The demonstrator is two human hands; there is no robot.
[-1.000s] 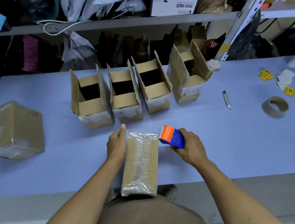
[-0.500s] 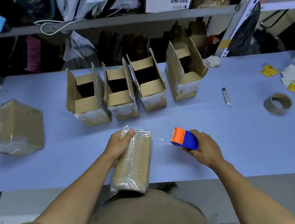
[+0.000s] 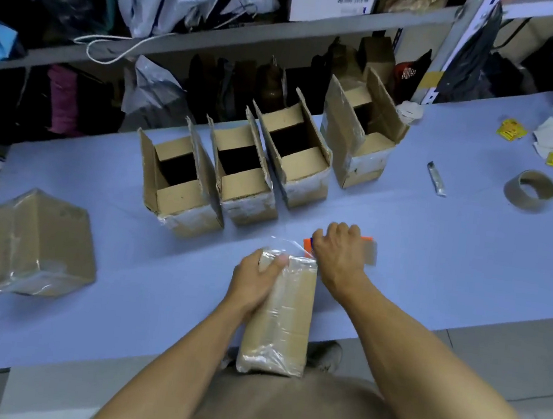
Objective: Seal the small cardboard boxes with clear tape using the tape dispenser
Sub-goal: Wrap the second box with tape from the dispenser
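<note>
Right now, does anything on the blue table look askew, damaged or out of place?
Mostly minor. The tape-wrapped closed cardboard box at far left sits skewed, its wrap wrinkled. The four open cardboard boxes have ragged, torn flap edges. An empty brown cardboard tape core lies loose at right.

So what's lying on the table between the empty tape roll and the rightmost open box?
A small silvery tube lies there, apart from both the tape roll and the box; the head view shows it.
</note>
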